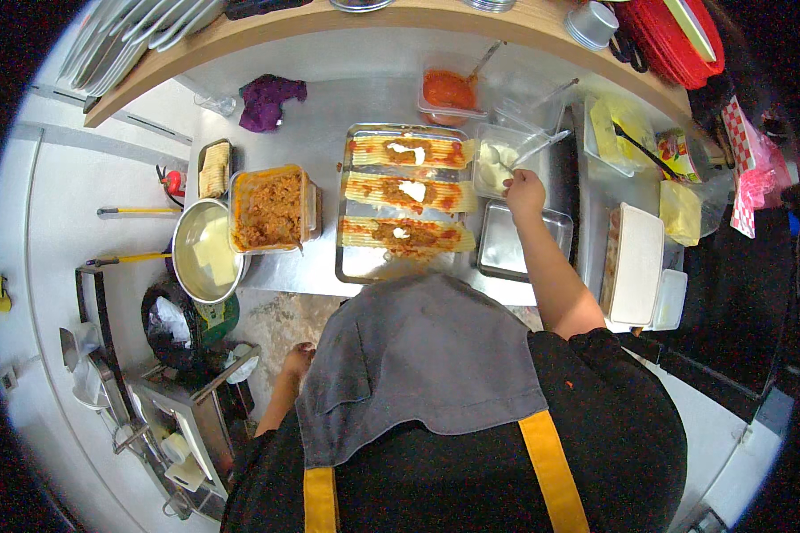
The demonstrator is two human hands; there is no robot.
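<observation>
My right hand (524,191) reaches over the near right corner of a clear tub of white cream (496,160), its fingers pinched together. A metal spoon (544,145) slants out of that tub beside my fingertips; I cannot make out exactly what they grip. My left hand (300,358) hangs low in front of the table's near edge, fingers curled, with nothing visible in it. On the metal tray (356,253) lie several ridged pasta sheets (449,195) in three rows. They carry red sauce, meat filling and dollops of white cream (412,190).
Left of the tray stand a tub of meat filling (271,209) and a metal bowl with pale sheets (212,251). Red sauce (449,89) fills a tub behind. An empty metal pan (524,240) lies under my right forearm. A wooden shelf (329,27) overhangs the back.
</observation>
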